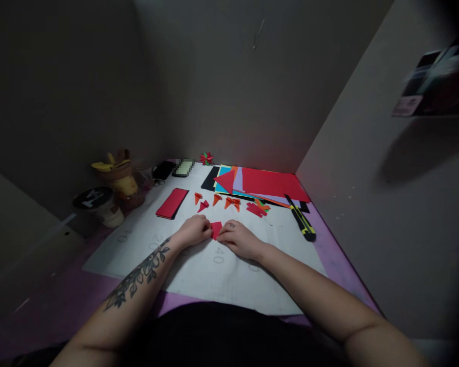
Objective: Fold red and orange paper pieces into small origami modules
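Note:
A small red paper piece (216, 230) lies between my hands on the white sheet. My left hand (195, 230) pinches its left edge with curled fingers. From the other side, my right hand (240, 238) grips its lower right edge, thumb and fingers together. Just beyond are folded orange pieces (232, 203) and a folded red piece (203, 206). Small red cut strips (256, 209) lie to their right, with green and orange ones partly under them.
A red paper stack (172, 203) lies left; large coloured sheets (275, 183) spread at the back. A yellow-black cutter (302, 221) rests right. Far left stand a lidded tub (112, 216) and a pot (124, 184). A red-green paper star (206, 158) sits near the wall.

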`<state>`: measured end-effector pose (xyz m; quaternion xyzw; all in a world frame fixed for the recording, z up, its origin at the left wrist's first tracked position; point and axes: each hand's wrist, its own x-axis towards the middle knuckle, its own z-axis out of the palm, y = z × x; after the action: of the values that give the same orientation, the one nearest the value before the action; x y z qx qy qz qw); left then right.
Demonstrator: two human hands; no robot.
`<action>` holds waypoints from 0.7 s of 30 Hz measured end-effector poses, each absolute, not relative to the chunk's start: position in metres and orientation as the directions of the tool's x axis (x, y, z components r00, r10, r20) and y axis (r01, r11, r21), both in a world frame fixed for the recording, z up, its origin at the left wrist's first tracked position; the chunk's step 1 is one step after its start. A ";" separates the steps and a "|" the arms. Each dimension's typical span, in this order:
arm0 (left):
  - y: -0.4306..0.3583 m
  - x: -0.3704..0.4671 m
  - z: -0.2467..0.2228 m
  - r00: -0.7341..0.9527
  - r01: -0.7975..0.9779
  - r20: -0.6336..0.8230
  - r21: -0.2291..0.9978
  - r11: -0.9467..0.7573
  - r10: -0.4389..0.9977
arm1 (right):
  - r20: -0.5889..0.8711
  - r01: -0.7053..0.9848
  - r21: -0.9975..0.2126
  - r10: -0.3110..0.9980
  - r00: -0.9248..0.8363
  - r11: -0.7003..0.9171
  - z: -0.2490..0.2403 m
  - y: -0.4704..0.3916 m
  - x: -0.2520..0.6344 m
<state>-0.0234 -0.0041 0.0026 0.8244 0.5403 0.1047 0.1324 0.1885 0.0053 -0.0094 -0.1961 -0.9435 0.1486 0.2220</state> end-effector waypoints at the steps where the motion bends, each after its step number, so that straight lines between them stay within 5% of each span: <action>1: -0.004 -0.023 0.003 0.392 0.866 0.029 0.326 -0.379 0.919 | 0.351 0.308 -0.366 0.437 -0.828 0.878 -0.009 0.005 0.189; 21: -0.004 -0.023 0.004 0.398 0.875 0.026 0.290 -0.388 0.917 | 0.303 0.334 -0.324 0.432 -0.850 0.885 -0.010 0.003 0.189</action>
<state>-0.0227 -0.0042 0.0036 0.8282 0.5408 0.0910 0.1157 0.1891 0.0030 -0.0097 -0.2009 -0.9528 0.1308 0.1865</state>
